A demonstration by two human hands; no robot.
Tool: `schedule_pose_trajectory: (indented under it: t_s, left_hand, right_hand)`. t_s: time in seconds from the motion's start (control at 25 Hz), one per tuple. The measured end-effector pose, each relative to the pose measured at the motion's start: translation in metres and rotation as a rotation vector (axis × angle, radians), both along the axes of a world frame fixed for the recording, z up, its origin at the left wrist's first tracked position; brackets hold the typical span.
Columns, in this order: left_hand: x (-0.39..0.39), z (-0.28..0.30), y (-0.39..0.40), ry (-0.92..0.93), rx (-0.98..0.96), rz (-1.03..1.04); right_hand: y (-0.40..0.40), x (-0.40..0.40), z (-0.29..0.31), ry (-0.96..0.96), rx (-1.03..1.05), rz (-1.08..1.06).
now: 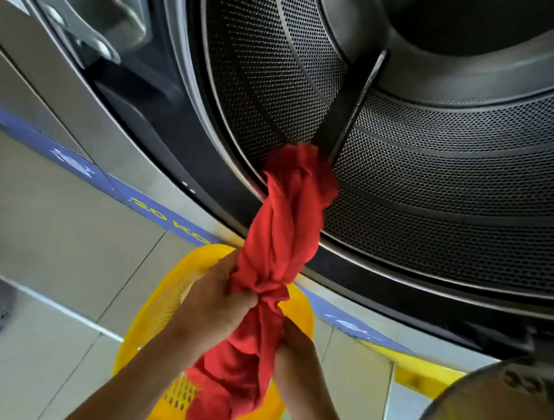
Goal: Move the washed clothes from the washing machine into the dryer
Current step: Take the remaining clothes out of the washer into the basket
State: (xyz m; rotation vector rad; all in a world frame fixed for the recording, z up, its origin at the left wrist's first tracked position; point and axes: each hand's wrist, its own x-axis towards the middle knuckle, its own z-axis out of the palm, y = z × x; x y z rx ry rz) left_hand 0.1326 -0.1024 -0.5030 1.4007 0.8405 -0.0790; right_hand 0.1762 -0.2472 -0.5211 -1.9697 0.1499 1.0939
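Both hands clamped on twisted red cloth (283, 229): left hand (213, 308) high, right hand (294, 351) low. Steady pull from drum (428, 168), clear of the paddle, down into basket (165, 307).

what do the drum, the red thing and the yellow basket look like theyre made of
Drum: metal by the look, probably stainless steel; dull grey sheen, fine regular perforations.
Red cloth: soft woven or knit fabric, matte; it twists and creases in the grip of the left hand and right hand.
Yellow basket: likely moulded plastic; glossy, uniform colour, slotted wall.
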Motion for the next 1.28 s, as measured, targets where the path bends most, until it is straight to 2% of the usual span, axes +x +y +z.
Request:
schedule_pose_trajectory:
  t_s: [0.08,0.16,0.2,0.24,0.28,0.36,0.44,0.48,0.64,0.72,0.84,1.0,1.16,1.28]
  left_hand:
    - [-0.018,-0.017,-0.008,0.053,0.177,-0.053]
    - [-0.037,-0.033,-0.019,0.086,0.33,-0.328]
    - [-0.051,-0.043,-0.027,0.187,0.401,-0.538]
    - [-0.064,-0.05,-0.034,0.293,0.394,-0.696]
    - [-0.074,-0.055,-0.036,0.397,0.363,-0.769]
    - [-0.087,-0.069,-0.033,0.459,0.372,-0.711]
    - [-0.096,-0.077,-0.028,0.404,0.525,-0.574]
    - [-0.099,-0.083,-0.023,0.389,0.63,-0.505]
    - [-0.099,-0.073,0.005,0.416,0.88,-0.354]
    - [-0.099,-0.076,0.016,0.481,0.827,-0.381]
    - [-0.103,-0.1,0.025,0.61,0.511,-0.462]
    - [-0.121,-0.112,0.033,0.58,0.41,-0.429]
    - [-0.134,-0.062,0.033,0.615,0.316,-0.532]
    - [-0.16,-0.006,0.039,0.564,0.189,-0.578]
  right_hand:
    - [0.011,-0.003,0.006,-0.039,0.058,-0.241]
    - [0.018,0.002,0.009,-0.111,0.204,-0.41]
    - [0.019,0.0,0.011,-0.192,0.167,-0.306]
    - [0.018,0.0,0.01,-0.296,0.054,-0.149]
    - [0.015,-0.001,0.004,-0.363,-0.087,0.029]
    - [-0.006,-0.011,-0.023,-0.385,-0.379,0.394]
    - [-0.032,-0.025,-0.042,-0.355,-0.476,0.631]
    - [-0.044,-0.027,-0.046,-0.391,-0.478,0.619]
    - [-0.075,-0.023,-0.048,-0.601,-0.522,0.259]
    - [-0.084,-0.03,-0.054,-0.498,-0.468,0.229]
    - [-0.087,-0.056,-0.071,-0.245,-0.431,0.306]
    - [-0.08,-0.073,-0.079,-0.167,-0.504,0.235]
    - [-0.074,-0.076,-0.036,-0.119,-0.573,0.184]
    - [-0.08,-0.094,0.021,-0.162,-0.52,0.203]
